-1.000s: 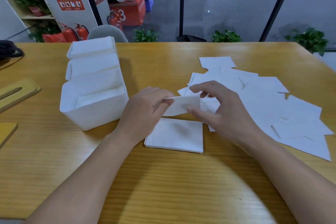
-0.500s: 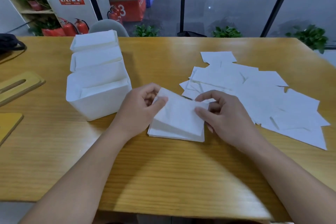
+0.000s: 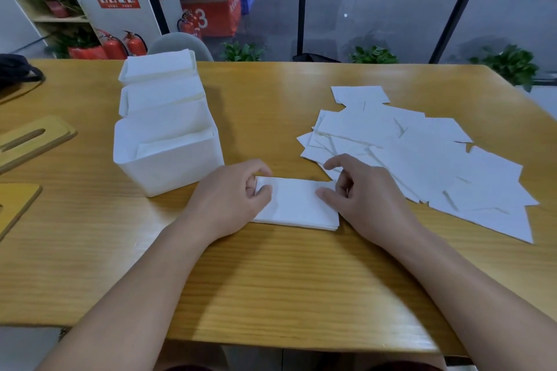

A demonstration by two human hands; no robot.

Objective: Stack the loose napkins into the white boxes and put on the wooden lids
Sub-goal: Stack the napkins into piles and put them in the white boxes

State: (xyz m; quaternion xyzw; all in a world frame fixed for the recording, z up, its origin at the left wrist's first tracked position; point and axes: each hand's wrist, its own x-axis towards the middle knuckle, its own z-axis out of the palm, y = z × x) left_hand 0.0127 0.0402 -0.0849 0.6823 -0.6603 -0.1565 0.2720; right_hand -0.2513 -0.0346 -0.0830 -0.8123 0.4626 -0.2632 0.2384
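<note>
A small stack of white napkins (image 3: 297,205) lies flat on the wooden table (image 3: 271,274) in front of me. My left hand (image 3: 232,196) pinches the stack's left edge with thumb and curled fingers. My right hand (image 3: 364,190) pinches its right edge the same way. Three white boxes stand in a row at the left: the nearest box (image 3: 168,159) holds some napkins low inside, while the middle box (image 3: 162,98) and far box (image 3: 158,65) are full to the top. Loose napkins (image 3: 422,153) lie scattered at the right.
Two wooden lids lie at the table's left edge: a slotted lid (image 3: 33,138) and another lid (image 3: 15,205) nearer me. A dark bag (image 3: 15,71) sits at the far left corner. A grey chair back (image 3: 180,45) shows behind the boxes.
The napkin that both hands held up above the stack has been lowered and now lies flat on top of it. Both hands stay at its edges.
</note>
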